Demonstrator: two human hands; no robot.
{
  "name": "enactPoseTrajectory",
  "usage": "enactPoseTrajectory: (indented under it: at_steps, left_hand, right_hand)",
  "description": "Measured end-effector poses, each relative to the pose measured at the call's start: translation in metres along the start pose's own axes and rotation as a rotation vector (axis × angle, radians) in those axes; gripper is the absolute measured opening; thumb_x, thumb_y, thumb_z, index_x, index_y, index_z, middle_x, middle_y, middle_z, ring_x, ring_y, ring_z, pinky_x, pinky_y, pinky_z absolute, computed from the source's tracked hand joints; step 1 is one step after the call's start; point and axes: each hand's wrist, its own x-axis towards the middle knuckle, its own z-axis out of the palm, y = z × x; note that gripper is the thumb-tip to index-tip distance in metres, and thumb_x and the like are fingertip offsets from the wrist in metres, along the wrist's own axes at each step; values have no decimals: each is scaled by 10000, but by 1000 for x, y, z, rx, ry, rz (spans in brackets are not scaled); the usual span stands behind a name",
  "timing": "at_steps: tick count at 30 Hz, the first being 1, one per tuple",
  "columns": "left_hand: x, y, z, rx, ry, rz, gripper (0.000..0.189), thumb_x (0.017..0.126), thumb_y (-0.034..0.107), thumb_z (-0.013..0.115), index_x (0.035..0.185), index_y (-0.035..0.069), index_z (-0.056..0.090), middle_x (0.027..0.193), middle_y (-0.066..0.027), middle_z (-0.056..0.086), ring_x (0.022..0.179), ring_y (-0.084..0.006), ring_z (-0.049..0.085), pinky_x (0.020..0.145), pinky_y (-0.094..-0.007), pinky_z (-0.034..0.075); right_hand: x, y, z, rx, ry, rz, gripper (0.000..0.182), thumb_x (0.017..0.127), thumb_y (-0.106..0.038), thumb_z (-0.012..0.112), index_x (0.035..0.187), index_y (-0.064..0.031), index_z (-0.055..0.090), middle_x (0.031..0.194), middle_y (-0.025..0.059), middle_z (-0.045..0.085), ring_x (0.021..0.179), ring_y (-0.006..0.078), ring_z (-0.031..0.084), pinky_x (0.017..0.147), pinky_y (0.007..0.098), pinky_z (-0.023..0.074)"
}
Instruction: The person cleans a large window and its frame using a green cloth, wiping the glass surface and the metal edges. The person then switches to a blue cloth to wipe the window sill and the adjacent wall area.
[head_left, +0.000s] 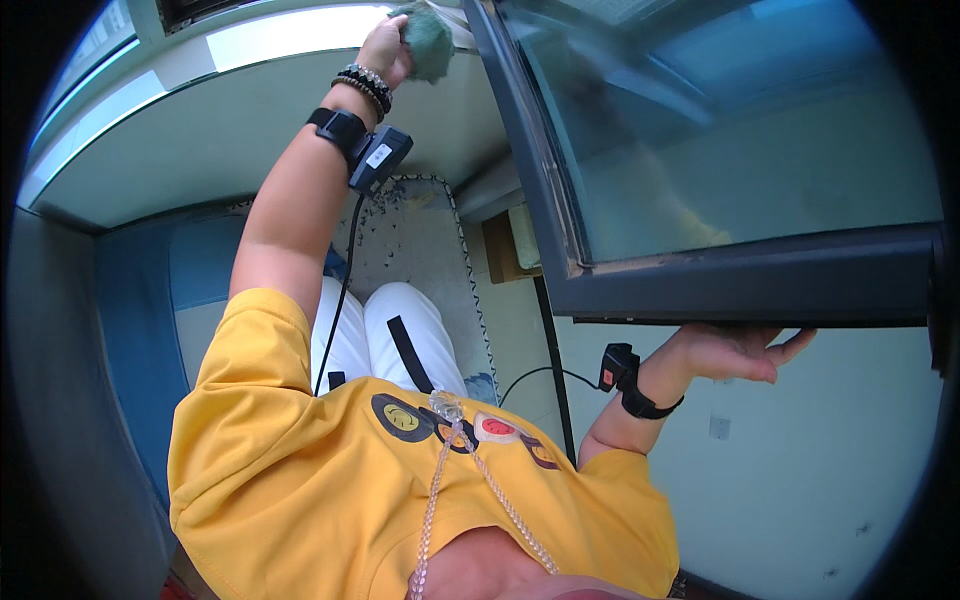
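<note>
At the top, my left hand (390, 52) is closed on a green cloth (429, 43), by the white window sill (281, 34). The cloth looks fuzzy and crumpled. To the right, a dark-framed glass window sash (675, 289) stands swung inward, its glass pane (750, 165) reflecting light. My right hand (739, 354) is against the sash's near edge, palm up with thumb and a finger spread; its other fingers are partly hidden by the frame. Each wrist has a black strap with a small cabled device, and beaded bracelets circle the left wrist.
My knees rest on a worn grey padded surface (405, 247) with a patterned edge. Blue upholstery (131, 300) lies to the left. A cardboard box (504, 251) sits below the sash. A pale wall (787, 480) with a switch or socket plate (720, 428) stands at the right.
</note>
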Motion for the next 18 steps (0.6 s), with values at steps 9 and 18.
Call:
enactPoseTrajectory:
  at_steps: [9, 18]
  left_hand:
    - [2, -5, 9, 973, 129, 223, 205, 739, 81, 561, 931, 44, 623, 819, -75, 633, 752, -201, 605, 674, -321, 490]
    - [58, -2, 57, 1936, 380, 690, 309, 806, 284, 516, 1087, 169, 572, 1043, -90, 600, 1043, -268, 532, 924, -540, 299]
  right_hand:
    - [0, -1, -3, 23, 26, 6, 860, 801, -698, 297, 1335, -24, 272, 1215, 263, 433, 1090, 343, 476, 928, 443, 406]
    - [-1, 3, -3, 57, 63, -48, 700, 888, -576, 228, 1305, -27, 346, 1311, 197, 369, 1185, 331, 395, 987, 439, 354]
